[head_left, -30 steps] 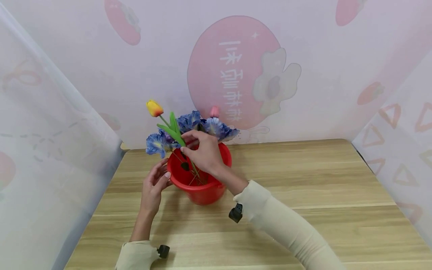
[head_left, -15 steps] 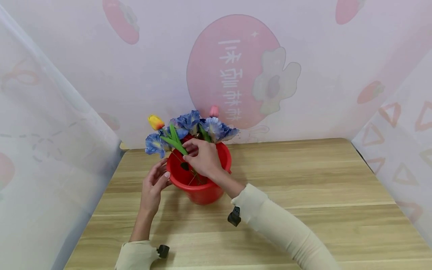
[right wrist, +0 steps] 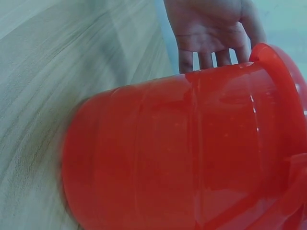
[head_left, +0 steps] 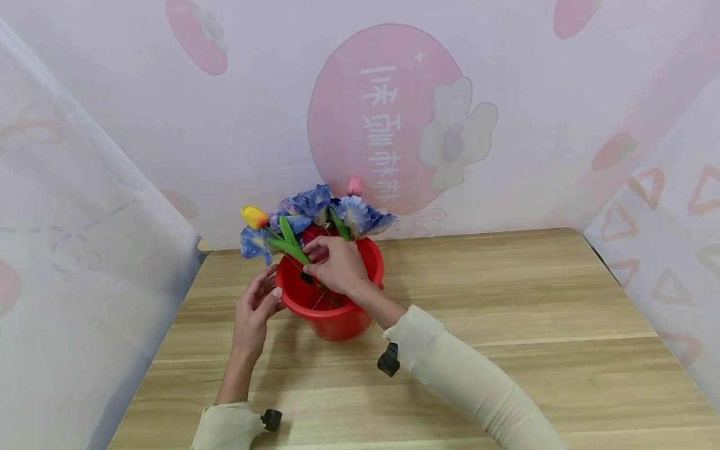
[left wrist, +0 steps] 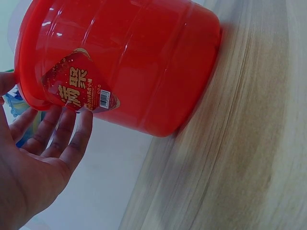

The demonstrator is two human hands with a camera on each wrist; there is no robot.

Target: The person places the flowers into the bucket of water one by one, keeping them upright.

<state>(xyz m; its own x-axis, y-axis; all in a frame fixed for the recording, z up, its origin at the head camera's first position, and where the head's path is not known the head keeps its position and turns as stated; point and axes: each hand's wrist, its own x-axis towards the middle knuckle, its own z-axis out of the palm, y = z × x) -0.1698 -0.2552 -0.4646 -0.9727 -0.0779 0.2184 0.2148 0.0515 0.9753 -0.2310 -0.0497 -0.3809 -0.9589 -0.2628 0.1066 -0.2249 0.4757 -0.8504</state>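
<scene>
A red plastic bucket (head_left: 337, 326) stands upright on the table, stems crossing inside it. My right hand (head_left: 340, 265) is over its mouth and pinches the stem of a yellow-orange tulip (head_left: 255, 217) just below the green leaves. The tulip leans left, its bloom beyond the rim; its lower stem is hidden by the hand. At the bucket's left side, my left hand (head_left: 253, 312) touches the outer wall with extended fingers, the thumb at the rim, as the left wrist view shows. Blue irises (head_left: 312, 201) fan out at the back rim, with a pink tulip (head_left: 354, 185) among them.
The bucket is on a wood-grain table (head_left: 495, 312). Behind it rises a pale printed backdrop (head_left: 534, 156), close to the flowers, with more pale sheets at left and right. A dark red flower (head_left: 314, 234) shows partly behind my right hand.
My right hand has lowered slightly, and the yellow tulip has sunk toward the bucket with its bloom now beside the left iris. The left hand stays at the bucket's side.
</scene>
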